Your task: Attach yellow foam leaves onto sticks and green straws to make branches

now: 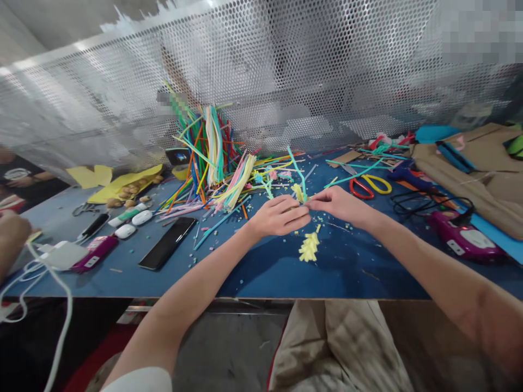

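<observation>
My left hand (pixel 281 215) is closed, its fingers curled around the lower end of a teal pipe cleaner (pixel 298 166) that sticks up above the fingertips. A pale yellow fuzzy piece (pixel 297 191) shows just behind those fingers. From the right, my right hand (pixel 337 204) meets it with thumb and forefinger pinched together; what lies in the pinch is hidden. On the blue table (pixel 261 272), in front of both hands, lies a pale yellow leafy sprig (pixel 309 247) with a short stem.
Bundles of coloured pipe cleaners (pixel 214 144) stand at the back. A black phone (pixel 167 243) lies to the left, red-and-yellow-handled scissors (pixel 370 186) to the right. Purple devices (pixel 466 235), cables and brown paper (pixel 474 152) crowd the right side. Another person's hand (pixel 12 239) is at far left.
</observation>
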